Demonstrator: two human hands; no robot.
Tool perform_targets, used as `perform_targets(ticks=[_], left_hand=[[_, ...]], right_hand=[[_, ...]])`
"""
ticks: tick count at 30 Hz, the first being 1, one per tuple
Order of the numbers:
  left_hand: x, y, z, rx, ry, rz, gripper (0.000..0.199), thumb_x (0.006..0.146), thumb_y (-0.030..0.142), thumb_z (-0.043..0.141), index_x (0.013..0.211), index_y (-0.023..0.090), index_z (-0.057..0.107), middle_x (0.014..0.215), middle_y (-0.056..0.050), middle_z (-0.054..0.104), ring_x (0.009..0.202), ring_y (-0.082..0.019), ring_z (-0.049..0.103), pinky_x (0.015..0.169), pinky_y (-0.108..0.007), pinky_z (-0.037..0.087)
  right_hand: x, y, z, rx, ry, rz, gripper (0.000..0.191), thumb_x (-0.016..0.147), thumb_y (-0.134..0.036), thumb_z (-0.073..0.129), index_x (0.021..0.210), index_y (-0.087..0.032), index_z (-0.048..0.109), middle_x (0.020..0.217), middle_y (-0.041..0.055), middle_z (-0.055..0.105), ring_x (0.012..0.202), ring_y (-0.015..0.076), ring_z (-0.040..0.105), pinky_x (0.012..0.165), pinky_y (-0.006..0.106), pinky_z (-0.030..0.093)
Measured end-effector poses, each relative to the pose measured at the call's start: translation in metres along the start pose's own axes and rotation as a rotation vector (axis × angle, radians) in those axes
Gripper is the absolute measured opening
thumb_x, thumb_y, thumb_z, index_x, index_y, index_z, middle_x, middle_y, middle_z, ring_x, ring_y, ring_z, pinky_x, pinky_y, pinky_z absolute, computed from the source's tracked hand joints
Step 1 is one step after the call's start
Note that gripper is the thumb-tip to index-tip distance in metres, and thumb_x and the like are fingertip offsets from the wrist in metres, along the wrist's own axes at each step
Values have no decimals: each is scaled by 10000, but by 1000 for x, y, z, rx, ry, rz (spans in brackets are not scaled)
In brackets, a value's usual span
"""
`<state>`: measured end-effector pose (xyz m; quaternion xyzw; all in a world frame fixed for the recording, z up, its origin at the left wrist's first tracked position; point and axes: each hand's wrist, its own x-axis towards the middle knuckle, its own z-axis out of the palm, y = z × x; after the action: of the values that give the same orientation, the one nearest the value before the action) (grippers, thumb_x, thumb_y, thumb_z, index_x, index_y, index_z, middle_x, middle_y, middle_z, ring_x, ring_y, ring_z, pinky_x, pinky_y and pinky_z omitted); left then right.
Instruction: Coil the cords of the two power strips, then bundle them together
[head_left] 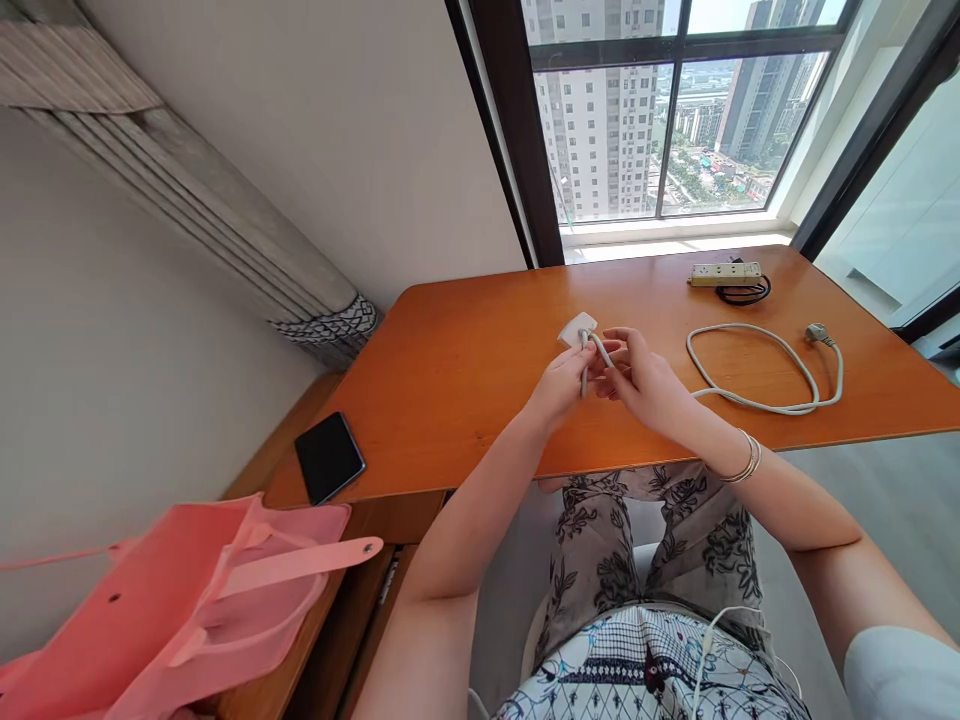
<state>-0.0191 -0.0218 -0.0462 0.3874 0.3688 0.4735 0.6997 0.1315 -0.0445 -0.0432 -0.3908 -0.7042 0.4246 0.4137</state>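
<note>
A white block-shaped head point(576, 329) of a power cord is held up over the middle of the wooden table point(450, 370). My left hand point(561, 382) is closed in a pinch on the white cord point(604, 352) just below this head. My right hand point(646, 388) is beside it, its fingers curled around the same cord. A bend of the cord shows between the two hands. The rest of it passes behind my right forearm and lies in a loose loop on the right side, ending in a grey plug point(817, 333).
A cream power strip point(724, 274) with a coiled black cord point(744, 293) is near the window edge. A black phone point(330, 457) rests at the table's left corner. An open pink bag point(187, 600) stands lower left. A thin white cable point(706, 640) lies across my lap.
</note>
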Motion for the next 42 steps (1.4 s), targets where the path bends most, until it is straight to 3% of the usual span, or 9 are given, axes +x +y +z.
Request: perform_targets(ticks=[5,8,11,17,23,29,32,36,42], left_hand=[[-3,10,9,-265,125,16,252,979,251,551,746,156,554,652,-16,637,554,-108,618,574,-215,505],[-11,19,3,-427,39,38,326,1036,228,403,717,187,457,515,51,471,473,-78,535,595,-196,510],[-19,23,-6,-544,-72,55,342,1061,246,337,725,202,387,454,104,265,324,-42,250,451,-139,363],[-24,19,-14,-449,-174,-60,439,1068,418,290,696,207,387,427,119,120,326,-50,27,351,-145,196],[-23,7,-28,-222,-284,-221,499,1058,312,210,716,169,545,378,114,153,304,-59,64,367,-163,319],[-24,-6,-33,-405,-178,-206,386,1032,302,320,679,194,434,403,124,129,294,-50,67,342,-143,234],[-26,0,-33,-520,-112,-64,377,1043,300,294,690,204,383,408,121,117,295,-51,77,349,-129,209],[-33,14,-36,-553,-86,31,330,1042,309,333,727,215,367,405,121,134,292,-52,86,355,-119,204],[-47,12,-34,-489,-178,-7,340,1021,371,377,715,228,335,392,132,84,296,-51,-36,298,-131,128]], right_hand=[[-20,3,19,66,-15,-98,519,891,-328,655,1275,-258,313,1328,132,573,832,138,665,706,322,583],[-23,13,18,308,64,55,530,837,-453,716,1198,-278,369,1356,93,514,923,132,637,737,298,583],[-14,23,11,554,138,292,475,823,-471,718,1173,-271,467,1352,78,544,1070,158,632,830,296,579],[9,22,8,797,0,459,334,974,-457,528,1045,-168,680,771,35,694,727,140,665,775,277,539],[8,27,2,660,-55,580,402,1030,-325,415,859,-118,714,572,38,652,586,145,661,658,255,515],[-12,37,-11,385,-221,566,364,979,-444,564,1006,-132,751,950,98,787,756,146,719,740,257,550],[-34,33,-25,174,-542,417,431,900,-514,674,1151,-170,739,1029,73,780,901,160,710,813,258,534],[-51,32,-54,39,-981,385,509,907,-589,620,1069,-123,744,652,-16,635,603,108,548,615,241,438],[-27,57,-88,-20,-644,460,518,788,-656,712,701,-164,574,619,-58,447,560,66,358,528,221,296]])
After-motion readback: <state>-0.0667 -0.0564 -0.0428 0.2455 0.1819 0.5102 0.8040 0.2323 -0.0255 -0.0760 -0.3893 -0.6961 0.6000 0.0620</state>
